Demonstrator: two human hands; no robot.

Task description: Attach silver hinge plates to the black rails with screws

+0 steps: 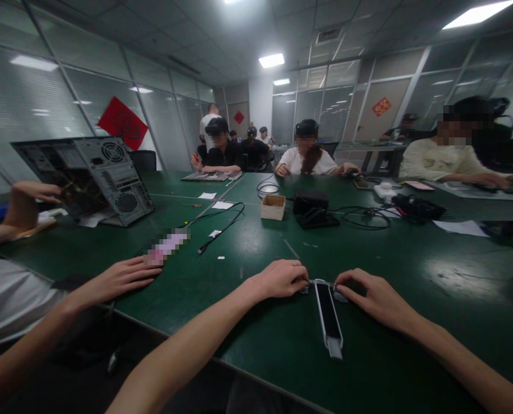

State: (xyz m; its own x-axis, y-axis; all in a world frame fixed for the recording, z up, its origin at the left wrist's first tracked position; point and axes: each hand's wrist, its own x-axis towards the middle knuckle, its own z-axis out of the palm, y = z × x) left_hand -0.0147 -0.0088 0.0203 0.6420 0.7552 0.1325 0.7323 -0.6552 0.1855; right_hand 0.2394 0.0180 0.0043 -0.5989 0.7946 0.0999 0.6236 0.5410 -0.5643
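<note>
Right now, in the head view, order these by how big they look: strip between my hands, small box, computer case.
1. Computer case, clearly largest
2. Strip
3. Box, though it sits farther from the camera than the strip

Office-type room in use as a workshop: shared green worktable (265, 345) under left hand (282, 279) and right hand (370, 296); opened computer case (129, 195) beyond and to the left of the left hand, loose cable (222, 227) nearer it; seated people (293, 162) at the table past both hands; glass partitions (12, 115) far left of them; ceiling lights (272, 60) in panels high above
</note>
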